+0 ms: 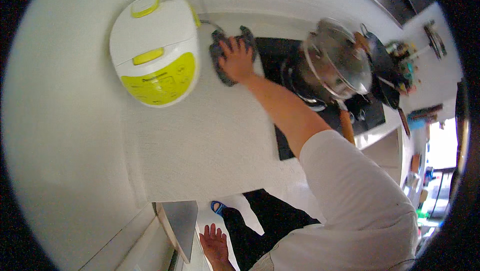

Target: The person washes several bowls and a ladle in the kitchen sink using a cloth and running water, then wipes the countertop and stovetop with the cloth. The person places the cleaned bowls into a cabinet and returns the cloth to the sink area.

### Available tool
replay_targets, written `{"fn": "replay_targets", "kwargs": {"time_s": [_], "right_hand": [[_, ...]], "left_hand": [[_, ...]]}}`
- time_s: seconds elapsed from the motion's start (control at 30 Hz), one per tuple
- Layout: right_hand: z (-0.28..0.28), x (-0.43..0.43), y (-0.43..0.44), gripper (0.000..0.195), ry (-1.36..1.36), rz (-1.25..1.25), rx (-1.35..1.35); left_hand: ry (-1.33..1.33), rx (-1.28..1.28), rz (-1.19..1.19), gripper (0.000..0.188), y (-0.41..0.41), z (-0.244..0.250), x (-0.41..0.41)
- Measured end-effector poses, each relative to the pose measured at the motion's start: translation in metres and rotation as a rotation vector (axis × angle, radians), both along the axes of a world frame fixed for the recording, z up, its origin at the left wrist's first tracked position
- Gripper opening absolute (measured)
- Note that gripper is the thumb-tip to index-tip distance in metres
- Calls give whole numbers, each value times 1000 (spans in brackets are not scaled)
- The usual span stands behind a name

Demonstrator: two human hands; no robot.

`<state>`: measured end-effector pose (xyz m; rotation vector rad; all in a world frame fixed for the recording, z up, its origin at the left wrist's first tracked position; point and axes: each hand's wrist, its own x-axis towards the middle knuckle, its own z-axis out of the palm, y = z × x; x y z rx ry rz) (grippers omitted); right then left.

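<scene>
My right hand (237, 59) lies on a crumpled dark grey cloth (225, 78), fingers spread, pressing it against the pale countertop (210, 143). Just left of the cloth stands a white rice cooker (157, 33) with a lime-green front panel, its lid down. A power cord (212, 23) runs from the cooker's right side behind the cloth. Low in the view, my left hand (215, 246) hangs below counter level with nothing in it, palm showing and fingers apart. It is beside a grey cabinet door (179, 226) that stands ajar.
Right of the cloth is a black cooktop (275, 51). A steel pot with a glass lid (347, 53) and a wooden-handled pan (345, 121) sit on it. Dark pans (382, 57) stand farther right. A wall (63, 102) bounds the counter's left side.
</scene>
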<state>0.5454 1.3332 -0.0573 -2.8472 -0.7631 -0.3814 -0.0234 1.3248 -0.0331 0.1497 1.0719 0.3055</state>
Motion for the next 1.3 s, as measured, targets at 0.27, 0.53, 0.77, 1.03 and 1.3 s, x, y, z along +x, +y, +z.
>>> {"fn": "replay_targets", "kwargs": {"time_s": [0.27,0.53,0.77,1.03,1.3], "right_hand": [[37,-225,-36,58,139,56,-28],[31,-337,-150,58,140,670,31],[52,-253,-243,49,-234,323,-11],[48,-260,-358,58,104,271,47],[40,-204,-622,61,12,-350,160]], "left_hand": [[-68,8,-182,38,14,21,-42],[-49,140,-461,40,22,37,-96],[-17,132,-549,38,-13,33,-72],[26,69,-657,40,-95,33,2],[-12,-86,-668,38,-171,4,67]]}}
